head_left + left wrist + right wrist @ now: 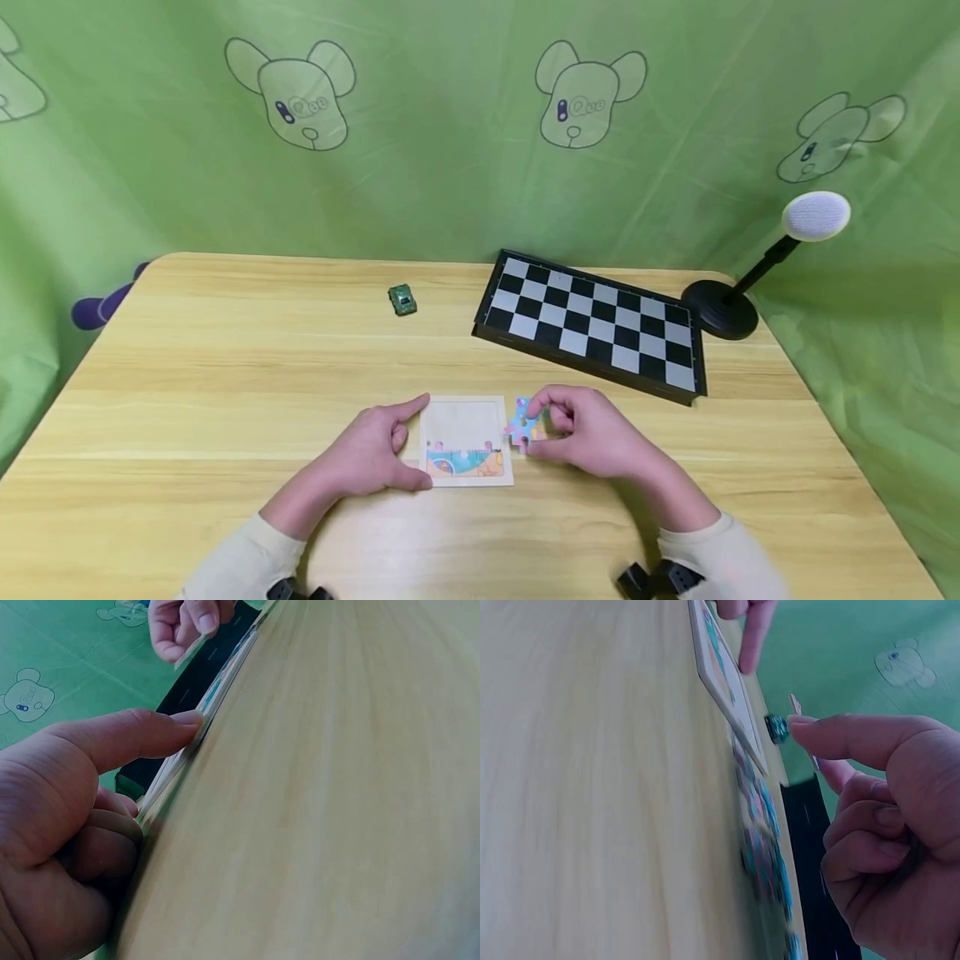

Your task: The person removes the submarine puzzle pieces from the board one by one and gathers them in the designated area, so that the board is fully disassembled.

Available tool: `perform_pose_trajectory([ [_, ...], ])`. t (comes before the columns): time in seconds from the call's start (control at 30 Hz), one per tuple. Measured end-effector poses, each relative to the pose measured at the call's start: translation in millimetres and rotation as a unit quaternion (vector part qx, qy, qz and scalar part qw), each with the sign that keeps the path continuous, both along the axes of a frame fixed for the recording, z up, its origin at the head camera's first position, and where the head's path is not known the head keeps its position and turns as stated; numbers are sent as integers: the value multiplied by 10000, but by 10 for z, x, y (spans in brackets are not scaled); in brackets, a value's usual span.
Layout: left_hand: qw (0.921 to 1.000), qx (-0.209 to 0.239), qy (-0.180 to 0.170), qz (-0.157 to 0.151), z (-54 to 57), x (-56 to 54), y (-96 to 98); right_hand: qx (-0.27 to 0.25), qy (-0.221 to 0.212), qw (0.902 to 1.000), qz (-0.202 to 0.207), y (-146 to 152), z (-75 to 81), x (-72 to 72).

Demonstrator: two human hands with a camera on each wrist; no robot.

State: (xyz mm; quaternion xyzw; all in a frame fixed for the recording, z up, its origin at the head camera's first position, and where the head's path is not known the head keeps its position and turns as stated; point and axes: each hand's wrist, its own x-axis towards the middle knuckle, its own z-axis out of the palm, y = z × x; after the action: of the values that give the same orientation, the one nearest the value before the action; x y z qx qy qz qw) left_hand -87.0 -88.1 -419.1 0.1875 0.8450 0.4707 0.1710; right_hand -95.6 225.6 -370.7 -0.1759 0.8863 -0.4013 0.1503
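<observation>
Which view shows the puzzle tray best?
Head: it looks down on the tray, so both its blank and filled parts are clear. The left wrist shows a thin, edge-on sliver, partly behind the left hand. The right wrist shows it steeply slanted, cut off by the picture's top edge.

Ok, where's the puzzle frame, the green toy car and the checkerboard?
Puzzle frame point(463, 423): head view, bare upper area.
Green toy car point(402, 300): head view, its top.
Checkerboard point(591, 322): head view, middle squares.
</observation>
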Motion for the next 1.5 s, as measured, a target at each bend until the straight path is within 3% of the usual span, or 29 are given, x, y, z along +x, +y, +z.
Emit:
perform_pose_trajectory([
  [0.77,9999,96,-23,-17,7,8,0,408,3,9980,-489,722,-37,171],
  [1.5,10000,66,23,-15,-6,5,-1,260,-294,9974,-609,968,-186,200],
])
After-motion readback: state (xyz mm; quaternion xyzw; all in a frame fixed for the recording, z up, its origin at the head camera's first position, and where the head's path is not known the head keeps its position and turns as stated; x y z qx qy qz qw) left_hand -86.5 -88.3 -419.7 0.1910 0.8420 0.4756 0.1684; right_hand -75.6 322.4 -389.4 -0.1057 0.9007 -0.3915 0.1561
